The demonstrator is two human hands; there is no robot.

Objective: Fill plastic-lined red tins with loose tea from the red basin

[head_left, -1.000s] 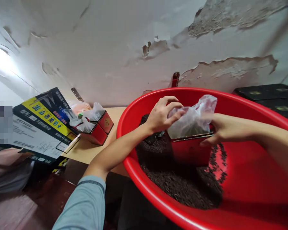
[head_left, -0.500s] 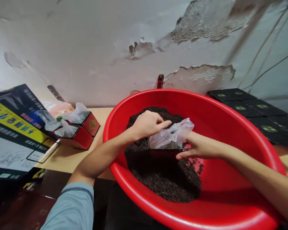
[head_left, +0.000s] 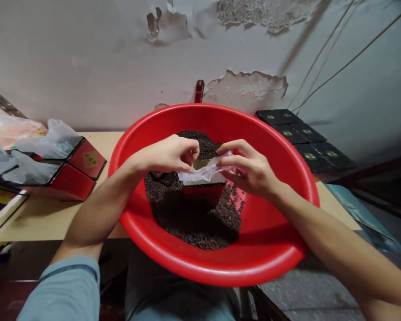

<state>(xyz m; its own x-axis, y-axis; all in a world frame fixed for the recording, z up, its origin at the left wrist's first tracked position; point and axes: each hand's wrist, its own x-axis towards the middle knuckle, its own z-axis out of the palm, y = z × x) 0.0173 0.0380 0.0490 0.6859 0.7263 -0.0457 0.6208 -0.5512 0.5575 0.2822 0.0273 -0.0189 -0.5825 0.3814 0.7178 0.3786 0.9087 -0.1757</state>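
A red tin (head_left: 203, 194) lined with a clear plastic bag (head_left: 205, 174) stands in the large red basin (head_left: 270, 249), amid dark loose tea leaves (head_left: 194, 229). At the tin's left, my left hand (head_left: 175, 154) pinches the bag's edge between thumb and forefinger. My right hand (head_left: 249, 168) has its fingers closed on the bag's edge at the right side of the opening. Between the hands, the bag's mouth lies over the tin's rim. A dark lid-like piece (head_left: 165, 177) rests on the leaves beside the left hand, partly hidden.
Two more red tins (head_left: 75, 180) with plastic liners stand on the wooden table (head_left: 40, 225) at left. Several black-topped tins (head_left: 307, 132) are grouped behind the basin at right. A peeling wall (head_left: 96, 58) rises behind.
My right hand has come up from the tin's right side to the bag's edge. My left hand now pinches the bag. The bag is flatter across the rim, and the view has shifted right.
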